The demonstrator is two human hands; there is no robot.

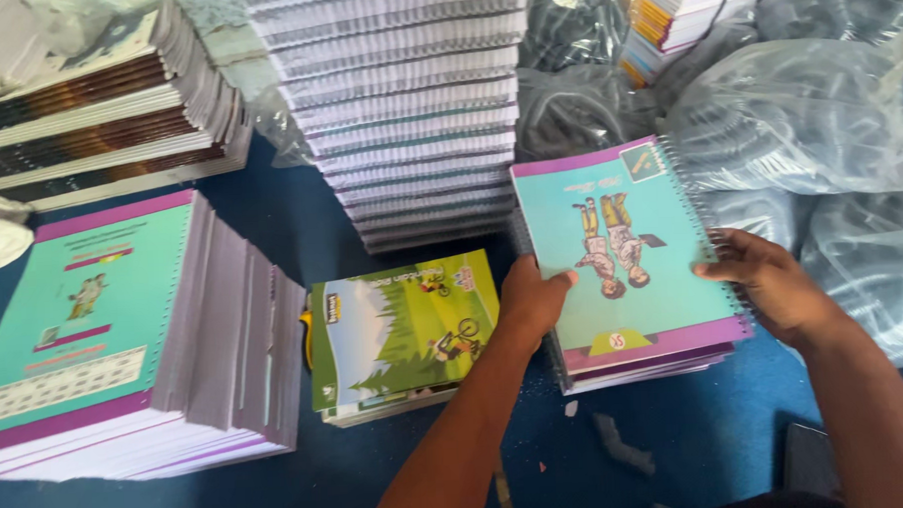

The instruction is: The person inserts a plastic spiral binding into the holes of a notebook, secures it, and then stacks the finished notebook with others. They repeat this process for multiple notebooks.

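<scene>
Stacks of books on a blue surface (718, 435).
Tall spiral pile (407, 115) behind; teal stack (104, 336) at left; teal notebook (626, 248) atop a low stack at right, left hand (531, 299) and right hand (768, 278) clamped on its edges; green book (404, 326) between.

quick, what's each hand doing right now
Left hand: gripping the left edge of the top teal notebook.
Right hand: gripping the same notebook's spiral edge.

The spiral notebook (626, 248) lies atop a short stack (655, 362). Left of that stack sits a smaller pile (404, 331), farther left a tall pile (124, 336); behind it, a tower of notebooks (406, 105).
</scene>
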